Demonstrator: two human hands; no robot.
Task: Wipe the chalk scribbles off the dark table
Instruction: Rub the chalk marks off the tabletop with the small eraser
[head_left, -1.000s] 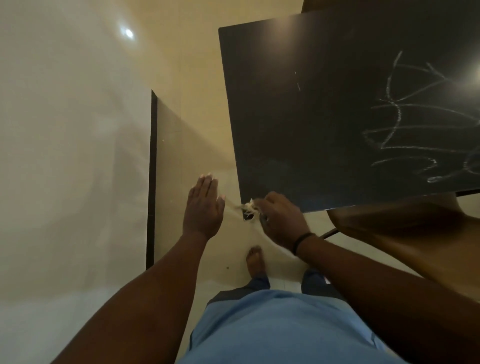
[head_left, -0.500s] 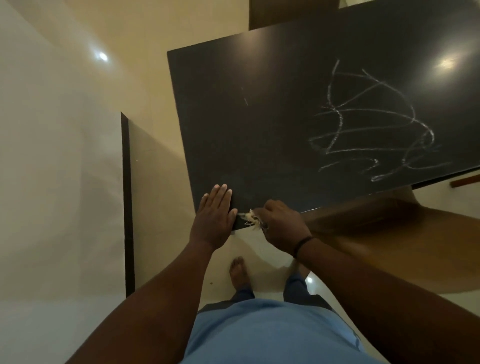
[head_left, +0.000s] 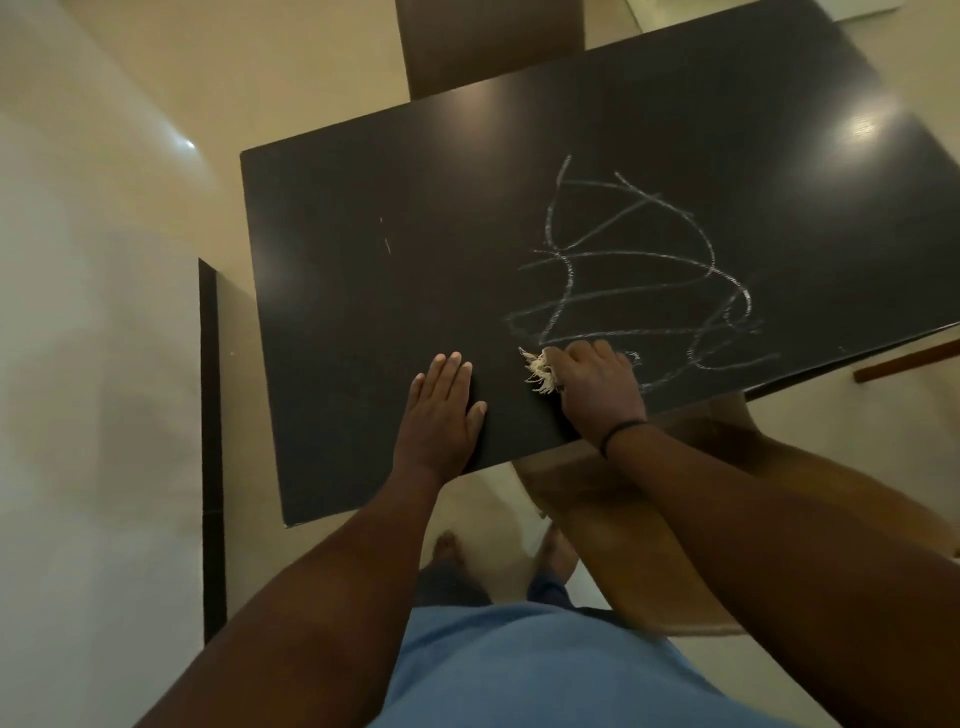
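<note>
- Presently, the dark table (head_left: 415, 223) stood in front of the person, its near edge by their waist; the surface was glossy and showed two ceiling-light reflections.
- The chalk scribbles (head_left: 639, 275) lay on the right half of the top — a tangle of looping white lines running from mid-table down towards the near edge. A short separate chalk tick (head_left: 385, 240) was noted on the left half.
- The right hand (head_left: 595, 387) was closed around a pale frayed rag (head_left: 540, 370), only its tufted end showing past the thumb side. Hand and rag were down on the surface at the lower left fringe of the scribbles, touching or just beside the nearest strokes.
- The left hand (head_left: 441, 410) was open, palm flat on the table near its front edge, fingers together, gripping nothing; it appeared to be bracing the table.
- Judgement: the wiping step was just starting. Nearly all the lines were crisp and unsmeared.
- Next move, as assessed: press the rag down and sweep it rightward and away across the tangle in overlapping passes, while the left hand steadies the table.
- The far strokes would call for a longer reach — and the lone tick on the left would need its own pass.
</note>
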